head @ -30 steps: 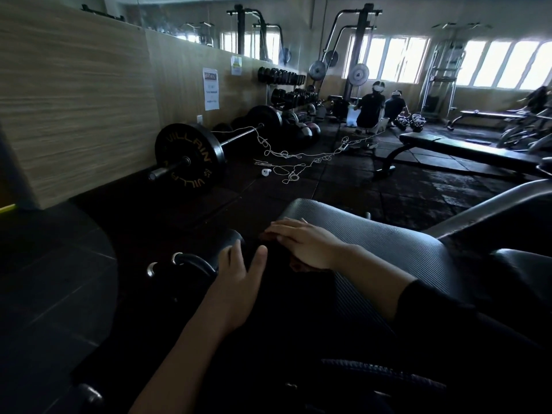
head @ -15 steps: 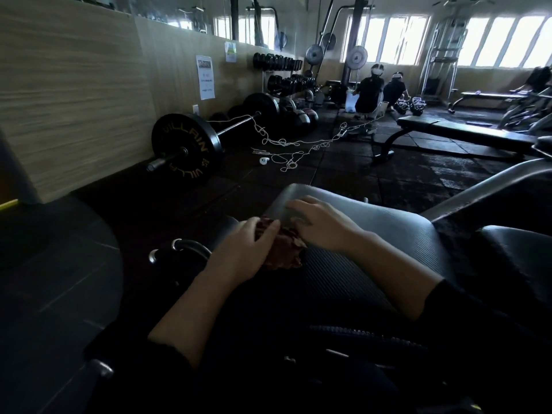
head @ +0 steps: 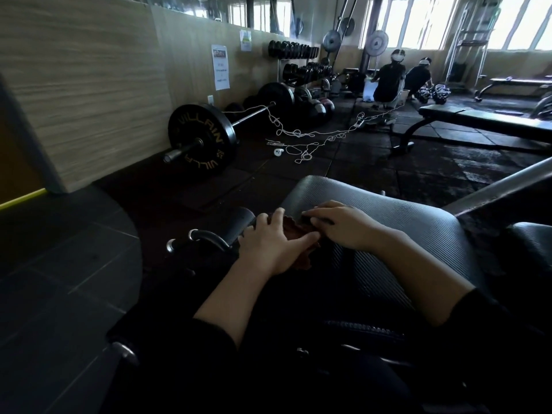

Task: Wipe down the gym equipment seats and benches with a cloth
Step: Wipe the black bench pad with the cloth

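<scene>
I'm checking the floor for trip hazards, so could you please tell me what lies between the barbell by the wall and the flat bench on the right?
In the head view, a tangled white cord trails across the dark floor between the barbell and the flat bench.

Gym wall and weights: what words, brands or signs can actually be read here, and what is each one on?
"VILLAIN": in gold letters, printed twice around the face of the black weight plate on the barbell beside the wall.
White paper notice on the wood-panelled wall: carries lines of print, too small and blurred to read.
Smaller green-and-white sign further along the wall: also unreadable.
Nothing else shows legible text.
</scene>
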A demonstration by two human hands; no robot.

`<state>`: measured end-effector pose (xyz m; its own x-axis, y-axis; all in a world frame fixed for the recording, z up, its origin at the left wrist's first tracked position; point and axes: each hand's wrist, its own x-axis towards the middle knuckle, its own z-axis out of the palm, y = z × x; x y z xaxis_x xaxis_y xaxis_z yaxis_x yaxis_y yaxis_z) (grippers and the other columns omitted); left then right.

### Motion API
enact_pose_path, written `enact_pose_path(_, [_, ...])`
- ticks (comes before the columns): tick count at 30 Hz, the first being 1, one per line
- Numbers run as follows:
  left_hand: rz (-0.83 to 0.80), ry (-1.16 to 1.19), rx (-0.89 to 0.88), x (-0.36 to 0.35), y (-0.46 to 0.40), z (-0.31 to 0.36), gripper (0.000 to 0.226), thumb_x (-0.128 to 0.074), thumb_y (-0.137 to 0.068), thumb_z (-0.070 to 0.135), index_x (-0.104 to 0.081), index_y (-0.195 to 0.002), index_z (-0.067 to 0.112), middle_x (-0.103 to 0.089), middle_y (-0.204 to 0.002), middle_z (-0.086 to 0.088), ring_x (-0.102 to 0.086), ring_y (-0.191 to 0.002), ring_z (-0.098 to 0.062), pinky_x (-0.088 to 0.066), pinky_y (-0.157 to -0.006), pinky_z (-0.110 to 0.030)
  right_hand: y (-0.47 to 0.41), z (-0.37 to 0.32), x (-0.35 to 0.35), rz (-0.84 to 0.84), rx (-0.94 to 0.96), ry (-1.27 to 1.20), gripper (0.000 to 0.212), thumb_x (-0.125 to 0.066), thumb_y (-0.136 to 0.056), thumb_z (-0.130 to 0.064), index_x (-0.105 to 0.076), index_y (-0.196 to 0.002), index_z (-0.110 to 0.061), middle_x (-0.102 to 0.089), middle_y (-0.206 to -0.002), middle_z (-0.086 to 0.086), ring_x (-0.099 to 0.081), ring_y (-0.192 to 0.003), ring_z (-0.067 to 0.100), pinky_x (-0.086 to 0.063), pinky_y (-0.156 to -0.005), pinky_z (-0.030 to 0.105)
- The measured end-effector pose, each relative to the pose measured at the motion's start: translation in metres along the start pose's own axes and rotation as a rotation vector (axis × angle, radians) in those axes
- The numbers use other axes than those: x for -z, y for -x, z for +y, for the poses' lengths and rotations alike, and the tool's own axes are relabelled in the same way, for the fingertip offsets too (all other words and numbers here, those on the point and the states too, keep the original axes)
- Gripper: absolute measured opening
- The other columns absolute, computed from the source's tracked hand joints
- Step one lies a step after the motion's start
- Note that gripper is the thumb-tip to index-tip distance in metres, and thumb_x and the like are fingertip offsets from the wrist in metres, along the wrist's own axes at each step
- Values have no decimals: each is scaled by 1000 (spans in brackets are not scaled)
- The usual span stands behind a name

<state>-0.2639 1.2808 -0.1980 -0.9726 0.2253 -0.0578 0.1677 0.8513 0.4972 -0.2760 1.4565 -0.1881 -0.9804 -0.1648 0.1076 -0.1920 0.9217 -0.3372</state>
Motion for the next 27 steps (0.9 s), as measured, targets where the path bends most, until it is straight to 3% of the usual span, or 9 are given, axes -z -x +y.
enact_pose_path(6, [-70, -43, -7, 3, -13, 1, 75, -43, -88, 62, -15, -153, 33, -9, -161, -4, -15, -144, -35, -20, -116, -49, -6, 12, -1, 25, -22, 22, 34, -55, -91, -38, -57, -125, -41, -51, -127, -11, -51, -115, 12, -42, -100, 35])
enact_pose_path(14, [-79, -33, -54, 4, -32, -6, 67, -41, -91, 61, -20, -151, 39, -10, -161, -1, -17, -145, -32, -18, -115, -40, -11, 14, 0, 28, -13, 43, 36, -57, -89, -39, -57, -125, -40, -53, -129, -5, -50, -119, 13, -35, -101, 26])
enact_pose_path(19, [-25, 250, -28, 7, -16, -30, 53, -47, -96, 41, -36, -147, 31, -40, -148, -2, -43, -131, -20, -33, -100, -23, -9, 15, -3, 47, -30, 28, 35, -56, -90, -38, -57, -125, -41, -52, -129, -6, -50, -119, 15, -32, -98, 24])
enact_pose_path(22, [22, 432, -64, 6, 28, -55, 47, -53, -94, 36, -46, -140, 31, -48, -142, 3, -47, -127, -12, -36, -109, -29, -8, 13, -5, 46, -25, 33, 35, -53, -93, -35, -56, -128, -38, -50, -131, -5, -49, -119, 15, -29, -93, 21])
enact_pose_path(24, [129, 243, -181, -1, 64, -58, 49, -50, -93, 45, -46, -140, 33, -38, -150, 7, -34, -136, -12, -25, -116, -30, -8, 12, -5, 51, -30, 35, 35, -53, -93, -34, -56, -128, -38, -50, -130, -5, -50, -117, 15, -29, -92, 20])
enact_pose_path(27, [163, -68, -309, -9, 93, -36, 71, -23, -81, 68, -36, -145, 40, -20, -158, 10, -15, -144, -20, -12, -119, -36, -10, 13, -6, 61, -28, 34, 34, -55, -92, -35, -57, -126, -39, -52, -128, -6, -51, -115, 15, -31, -92, 21])
